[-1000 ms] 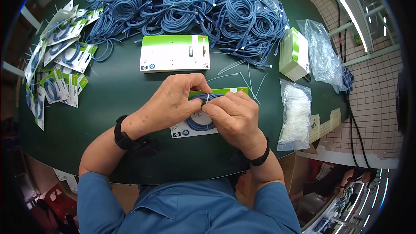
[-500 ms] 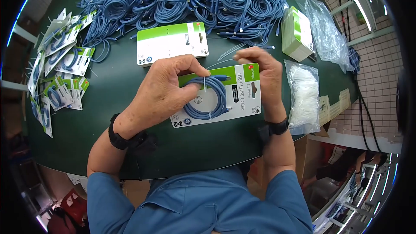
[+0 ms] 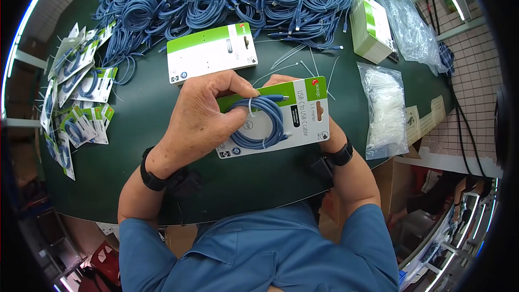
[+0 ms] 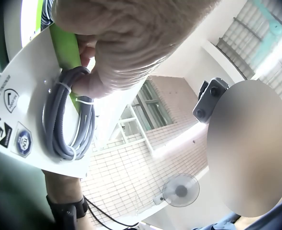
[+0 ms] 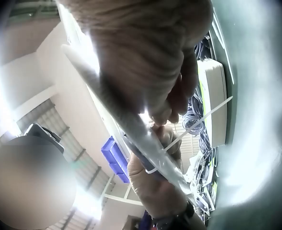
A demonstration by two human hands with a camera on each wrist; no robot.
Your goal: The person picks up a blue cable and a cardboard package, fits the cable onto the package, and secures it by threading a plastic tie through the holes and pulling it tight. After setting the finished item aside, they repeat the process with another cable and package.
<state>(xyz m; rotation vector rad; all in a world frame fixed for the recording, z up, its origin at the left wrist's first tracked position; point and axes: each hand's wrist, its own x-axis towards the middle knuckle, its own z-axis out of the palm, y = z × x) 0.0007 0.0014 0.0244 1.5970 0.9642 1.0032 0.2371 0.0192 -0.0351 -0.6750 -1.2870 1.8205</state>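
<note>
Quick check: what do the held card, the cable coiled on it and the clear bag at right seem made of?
Card: likely smooth cardboard, given its thin edge and crisp print, though plastic is possible.
Cable: matte blue, rubbery plastic or woven jacket; its even bends suggest flexibility but not which.
Bag: thin glossy plastic film, creased, with white contents showing through.
</note>
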